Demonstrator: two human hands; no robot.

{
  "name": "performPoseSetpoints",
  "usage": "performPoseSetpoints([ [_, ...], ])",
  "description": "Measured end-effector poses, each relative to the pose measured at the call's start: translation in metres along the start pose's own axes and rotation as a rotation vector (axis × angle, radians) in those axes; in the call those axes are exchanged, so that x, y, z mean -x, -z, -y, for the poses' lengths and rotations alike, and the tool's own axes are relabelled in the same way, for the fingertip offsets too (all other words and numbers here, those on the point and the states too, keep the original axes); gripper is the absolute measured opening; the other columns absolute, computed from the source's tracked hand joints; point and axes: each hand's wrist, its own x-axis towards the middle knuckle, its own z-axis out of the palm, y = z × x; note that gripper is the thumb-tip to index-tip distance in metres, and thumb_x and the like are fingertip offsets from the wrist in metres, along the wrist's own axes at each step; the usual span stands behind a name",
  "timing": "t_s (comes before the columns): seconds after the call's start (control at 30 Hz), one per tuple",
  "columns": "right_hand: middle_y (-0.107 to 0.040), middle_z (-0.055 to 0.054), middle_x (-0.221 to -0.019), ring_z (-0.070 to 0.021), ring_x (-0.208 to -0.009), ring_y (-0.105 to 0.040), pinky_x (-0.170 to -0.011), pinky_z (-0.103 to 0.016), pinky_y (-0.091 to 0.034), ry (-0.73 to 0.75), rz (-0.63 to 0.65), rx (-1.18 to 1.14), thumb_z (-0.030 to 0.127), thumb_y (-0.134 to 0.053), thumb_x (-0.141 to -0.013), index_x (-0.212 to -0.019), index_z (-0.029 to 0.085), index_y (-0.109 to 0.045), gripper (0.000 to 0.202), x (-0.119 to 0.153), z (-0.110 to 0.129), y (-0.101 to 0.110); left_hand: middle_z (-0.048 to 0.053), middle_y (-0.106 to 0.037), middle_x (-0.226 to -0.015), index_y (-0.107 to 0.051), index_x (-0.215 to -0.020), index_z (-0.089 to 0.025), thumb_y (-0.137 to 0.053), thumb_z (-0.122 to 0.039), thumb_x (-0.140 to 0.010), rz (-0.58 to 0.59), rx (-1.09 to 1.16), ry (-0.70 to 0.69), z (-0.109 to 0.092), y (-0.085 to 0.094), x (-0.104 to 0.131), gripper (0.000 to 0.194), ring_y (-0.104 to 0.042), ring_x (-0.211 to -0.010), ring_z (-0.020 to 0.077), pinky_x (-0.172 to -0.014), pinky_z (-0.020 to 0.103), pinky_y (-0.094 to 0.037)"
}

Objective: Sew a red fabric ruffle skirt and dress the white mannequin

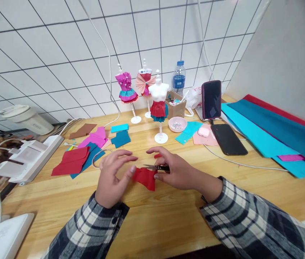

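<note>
Left forearm (87,226) and right forearm (249,219), both plaid-sleeved, angle in from below; left hand (116,180) loosely curved, thumb (127,177) apart from bent fingers (121,153); right hand (179,172) near it, wrist (210,185) bare, index finger (158,149) arched, closed in a grip.

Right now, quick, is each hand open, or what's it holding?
Left hand: open, thumb at the red piece; contact unclear.
Right hand: closed, holding scissors.

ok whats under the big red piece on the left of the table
A blue piece sticks out past its right edge; whatever else lies beneath the big red piece is covered.
</note>
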Motion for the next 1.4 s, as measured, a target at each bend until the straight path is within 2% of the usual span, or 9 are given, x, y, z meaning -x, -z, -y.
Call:
performPoseSetpoints([
  [0.17,-0.073,-0.001,-0.097,-0.0187,-0.085,-0.066,-0.075,-0.029,-0.044,0.136,0.096,0.182,0.007,-0.060,-0.078,-0.142,0.025,-0.032,0.073,0.007,0.009,-0.001,0.005,-0.068,-0.118,-0.067,-0.106,-0.029,-0.053,-0.036,-0.090,0.352,-0.044,-0.180,-0.020,-0.002,0.006,0.022,-0.053,-0.122,0.0291,-0.110,0.054,-0.012],
  [0.3,-0.073,0.000,-0.093,-0.0188,-0.082,-0.066,-0.072,-0.029,-0.043,0.115,0.046,0.242,0.013,-0.063,-0.081,-0.145,0.026,-0.030,0.073,0.005,0.005,-0.003,0.001,-0.072,-0.087,-0.068,-0.090,-0.025,-0.050,-0.031,-0.091,0.412,-0.030,-0.094,-0.021,-0.005,0.005,0.019,-0.064,-0.095,0.0208,-0.109,0.052,-0.013],
  [0.43,-0.073,0.000,-0.096,-0.0196,-0.084,-0.066,-0.073,-0.030,-0.043,0.105,0.028,0.278,0.015,-0.062,-0.083,-0.149,0.027,-0.024,0.078,0.005,0.002,-0.004,0.001,-0.072,-0.087,-0.068,-0.092,-0.024,-0.054,-0.034,-0.088,0.449,0.060,0.005,-0.019,-0.006,0.003,0.018,-0.064,-0.084,0.0182,-0.107,0.047,-0.024],
  [0.53,-0.072,-0.001,-0.097,-0.0205,-0.084,-0.065,-0.073,-0.030,-0.042,0.077,0.042,0.330,0.015,-0.062,-0.083,-0.152,0.028,-0.022,0.081,0.006,0.004,-0.003,0.002,-0.073,-0.087,-0.069,-0.090,-0.023,-0.057,-0.031,-0.084,0.448,0.082,0.030,-0.020,-0.008,0.003,0.016,-0.065,-0.085,0.0195,-0.106,0.045,-0.029],
  [0.63,-0.070,-0.001,-0.095,-0.0190,-0.082,-0.063,-0.073,-0.030,-0.042,0.065,-0.069,0.298,0.021,-0.063,-0.084,-0.150,0.025,-0.027,0.076,0.005,0.003,-0.004,0.004,-0.072,-0.084,-0.067,-0.083,-0.020,-0.059,-0.033,-0.083,0.401,0.186,0.147,-0.020,-0.010,0.002,0.015,-0.064,-0.084,0.0208,-0.093,0.039,-0.042],
  [0.77,-0.065,-0.002,-0.085,-0.0169,-0.079,-0.060,-0.071,-0.029,-0.040,-0.056,-0.236,0.168,0.043,-0.041,-0.098,-0.112,0.020,-0.058,0.031,0.001,-0.005,-0.011,0.005,-0.071,-0.084,-0.063,-0.087,-0.018,-0.066,-0.040,-0.081,0.245,0.522,0.426,-0.014,-0.012,0.002,0.024,-0.063,-0.076,0.0173,-0.072,0.028,-0.048],
  [0.93,-0.057,0.001,-0.070,-0.0157,-0.068,-0.054,-0.066,-0.029,-0.037,-0.156,-0.095,0.160,0.045,-0.026,-0.102,-0.084,0.023,-0.047,0.035,-0.001,-0.013,-0.027,0.003,-0.073,-0.075,-0.063,-0.093,-0.016,-0.081,-0.046,-0.068,0.173,0.857,0.705,-0.007,-0.013,0.000,0.042,-0.061,-0.061,0.0121,-0.059,0.022,-0.047],
  [1.2,-0.062,0.003,-0.072,-0.0142,-0.068,-0.058,-0.067,-0.028,-0.036,-0.155,0.023,0.097,0.050,-0.026,-0.102,-0.091,0.024,-0.047,0.035,0.001,-0.013,-0.030,0.005,-0.077,-0.082,-0.073,-0.084,-0.014,-0.088,-0.042,-0.060,0.143,0.936,0.775,-0.011,-0.013,0.000,0.039,-0.063,-0.069,0.0116,-0.066,0.020,-0.049],
  [1.4,-0.056,0.004,-0.068,-0.0143,-0.064,-0.053,-0.062,-0.027,-0.033,-0.176,0.019,0.156,0.053,-0.024,-0.102,-0.089,0.024,-0.047,0.039,0.001,-0.011,-0.029,0.002,-0.072,-0.071,-0.069,-0.082,-0.015,-0.088,-0.039,-0.060,0.177,0.966,0.801,-0.012,-0.013,0.001,0.038,-0.059,-0.060,0.0114,-0.056,0.022,-0.045],
])
